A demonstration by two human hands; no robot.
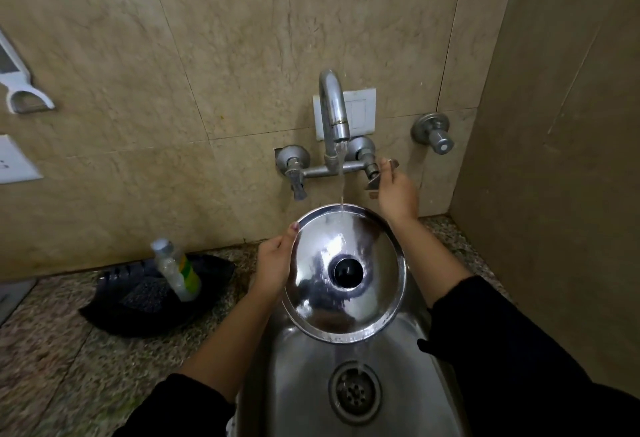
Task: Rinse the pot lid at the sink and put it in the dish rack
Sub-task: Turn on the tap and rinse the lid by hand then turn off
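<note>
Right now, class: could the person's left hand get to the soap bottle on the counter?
Probably not yet: the left hand is gripping the pot lid; the way to the soap bottle looks open.

Two bare hands (273,268), long black sleeves (519,343) pushed up the forearms, dark polish on one thumbnail.

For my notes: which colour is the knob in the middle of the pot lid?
Black, on the shiny steel pot lid; the knob shows clearly in the head view.

Speckled granite counter (52,350) has a dark cloth (138,301) at 9 o'clock, with a clear bottle (178,272) leaning on it. Round wall valve (433,131) sits at 1 o'clock, beige tiles (225,38) behind.
</note>
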